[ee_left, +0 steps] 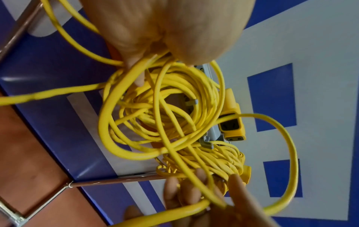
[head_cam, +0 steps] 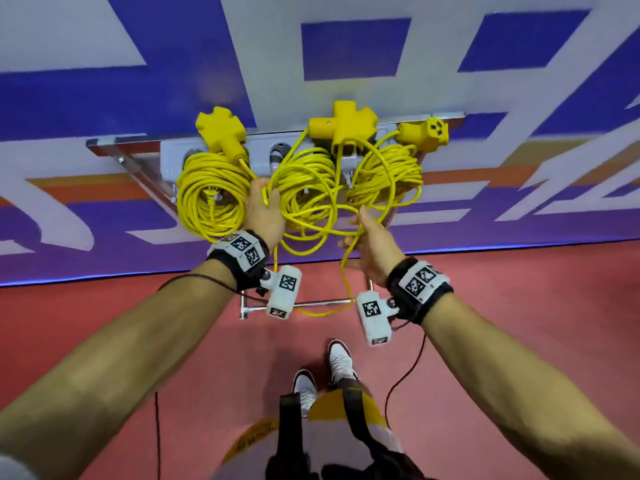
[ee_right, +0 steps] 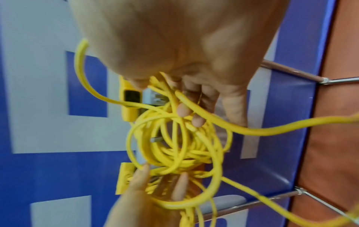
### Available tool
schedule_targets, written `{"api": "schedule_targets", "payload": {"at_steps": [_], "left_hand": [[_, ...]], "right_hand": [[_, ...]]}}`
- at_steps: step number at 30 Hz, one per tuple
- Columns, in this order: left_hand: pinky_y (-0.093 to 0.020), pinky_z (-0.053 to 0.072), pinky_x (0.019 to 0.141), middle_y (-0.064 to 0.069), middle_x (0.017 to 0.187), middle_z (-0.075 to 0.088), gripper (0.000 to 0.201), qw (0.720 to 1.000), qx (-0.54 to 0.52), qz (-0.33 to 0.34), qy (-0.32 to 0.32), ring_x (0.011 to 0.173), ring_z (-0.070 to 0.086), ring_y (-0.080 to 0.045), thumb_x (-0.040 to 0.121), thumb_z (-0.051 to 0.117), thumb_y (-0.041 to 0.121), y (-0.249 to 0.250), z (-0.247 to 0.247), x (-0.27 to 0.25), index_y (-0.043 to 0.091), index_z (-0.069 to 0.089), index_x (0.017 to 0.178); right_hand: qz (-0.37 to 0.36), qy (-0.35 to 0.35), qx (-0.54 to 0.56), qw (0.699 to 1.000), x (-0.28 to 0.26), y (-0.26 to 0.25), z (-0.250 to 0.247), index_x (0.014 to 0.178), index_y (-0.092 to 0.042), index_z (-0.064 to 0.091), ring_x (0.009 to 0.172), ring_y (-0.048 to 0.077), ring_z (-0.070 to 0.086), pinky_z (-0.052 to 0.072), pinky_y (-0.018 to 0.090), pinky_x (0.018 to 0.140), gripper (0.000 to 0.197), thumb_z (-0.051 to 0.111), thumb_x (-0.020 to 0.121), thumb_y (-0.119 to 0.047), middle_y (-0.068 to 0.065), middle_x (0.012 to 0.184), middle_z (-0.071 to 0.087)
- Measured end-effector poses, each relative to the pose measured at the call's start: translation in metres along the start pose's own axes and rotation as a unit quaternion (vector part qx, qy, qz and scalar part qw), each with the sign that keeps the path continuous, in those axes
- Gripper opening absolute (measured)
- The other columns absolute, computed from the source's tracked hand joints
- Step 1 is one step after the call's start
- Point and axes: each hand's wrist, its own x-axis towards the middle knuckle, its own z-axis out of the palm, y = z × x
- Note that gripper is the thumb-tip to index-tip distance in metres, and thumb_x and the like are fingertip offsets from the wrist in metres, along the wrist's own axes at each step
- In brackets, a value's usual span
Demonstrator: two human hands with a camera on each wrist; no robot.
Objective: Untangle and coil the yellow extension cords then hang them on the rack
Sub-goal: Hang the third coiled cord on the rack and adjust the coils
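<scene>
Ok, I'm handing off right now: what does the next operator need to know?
Left hand: grips strands at the left edge of the middle coil.
Right hand: holds loose cord loops trailing from that coil.
Left coil and right coil hang tidy on the rack.
Done: all three cords are up on the rack.
Left: wind the slack, which droops to the floor, into the middle coil and hang it.

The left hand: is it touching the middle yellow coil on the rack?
Touching. In the head view the left hand has its fingers curled round strands at the left edge of the middle coil; the left wrist view shows strands passing under its fingers.
</scene>
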Motion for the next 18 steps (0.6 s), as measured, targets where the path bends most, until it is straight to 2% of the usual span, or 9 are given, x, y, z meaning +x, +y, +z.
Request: {"api": "schedule_targets", "payload": {"at_steps": [3,5,8,9,11,13,15,17,18], "left_hand": [[-0.061,0.052,0.085,-0.015,0.099,0.058,0.035,0.997,-0.014,-0.007,-0.079,0.097,0.059,-0.048,0.083,0.056,0.039,0.020,-0.020,-0.016,0.054,0.047,0.113],[-0.049,0.056,0.082,-0.003,0.088,0.054,0.057,0.991,-0.066,0.004,-0.114,0.084,0.061,-0.034,0.088,0.062,0.016,0.028,-0.031,-0.033,0.039,0.042,0.137],[-0.021,0.052,0.071,-0.006,0.087,0.057,0.089,0.985,-0.117,0.046,-0.119,0.071,0.059,-0.017,0.092,0.064,0.003,0.033,-0.039,-0.061,0.028,0.010,0.157],[-0.023,0.054,0.071,-0.010,0.092,0.059,0.094,0.982,-0.136,0.053,-0.117,0.071,0.061,-0.020,0.092,0.064,0.005,0.035,-0.040,-0.068,0.031,0.000,0.157],[-0.041,0.057,0.080,-0.014,0.101,0.065,0.093,0.977,-0.171,0.050,-0.117,0.080,0.065,-0.031,0.091,0.060,0.025,0.042,-0.041,-0.075,0.044,-0.008,0.152],[-0.053,0.053,0.094,-0.012,0.118,0.067,0.099,0.960,-0.252,0.002,-0.125,0.096,0.068,-0.029,0.080,0.063,0.046,0.048,-0.042,-0.078,0.051,-0.007,0.150],[-0.052,0.053,0.096,-0.011,0.130,0.062,0.116,0.942,-0.304,-0.011,-0.144,0.100,0.070,-0.018,0.067,0.077,0.052,0.056,-0.042,-0.080,0.043,-0.001,0.152],[-0.044,0.057,0.088,-0.007,0.119,0.066,0.120,0.957,-0.248,0.005,-0.153,0.093,0.071,-0.017,0.056,0.085,0.049,0.063,-0.039,-0.079,0.037,0.009,0.148],[-0.043,0.058,0.082,-0.006,0.108,0.069,0.116,0.975,-0.172,0.013,-0.143,0.090,0.071,-0.021,0.055,0.087,0.047,0.063,-0.038,-0.075,0.036,0.013,0.144]], "right_hand": [[-0.002,0.021,0.020,1.000,-0.011,-0.038,0.016,0.082,-0.018,0.050,0.067,0.019,0.060,0.049,0.043,0.071,0.031,0.039,0.104,-0.036,0.000,0.057,0.048],[0.014,0.014,0.062,0.998,-0.016,-0.061,0.028,0.079,-0.013,0.049,0.069,0.022,0.064,0.056,0.052,0.067,0.030,0.038,0.104,-0.026,0.003,0.060,0.046],[0.049,-0.009,0.132,0.990,-0.022,-0.090,0.053,0.075,-0.008,0.045,0.078,0.028,0.064,0.055,0.058,0.056,0.030,0.035,0.102,-0.015,0.008,0.063,0.051],[0.053,-0.023,0.158,0.986,-0.024,-0.097,0.063,0.076,-0.007,0.046,0.080,0.030,0.063,0.054,0.059,0.056,0.029,0.034,0.102,-0.013,0.012,0.066,0.054],[0.055,-0.040,0.207,0.976,-0.023,-0.105,0.079,0.082,-0.003,0.049,0.087,0.033,0.062,0.053,0.063,0.066,0.028,0.032,0.102,-0.011,0.017,0.079,0.058],[0.047,-0.021,0.228,0.972,-0.021,-0.108,0.091,0.086,0.003,0.052,0.095,0.039,0.062,0.050,0.062,0.072,0.027,0.032,0.101,-0.008,0.023,0.087,0.058],[0.041,0.013,0.216,0.975,-0.017,-0.109,0.098,0.097,0.007,0.054,0.087,0.040,0.064,0.051,0.060,0.067,0.025,0.032,0.099,-0.005,0.027,0.093,0.060],[0.033,0.035,0.199,0.979,-0.013,-0.109,0.100,0.100,0.005,0.053,0.086,0.038,0.064,0.053,0.059,0.063,0.023,0.032,0.098,-0.004,0.024,0.094,0.059],[0.030,0.037,0.188,0.981,-0.014,-0.109,0.099,0.094,0.002,0.051,0.087,0.037,0.063,0.052,0.059,0.067,0.021,0.032,0.098,-0.005,0.020,0.087,0.055]]}}
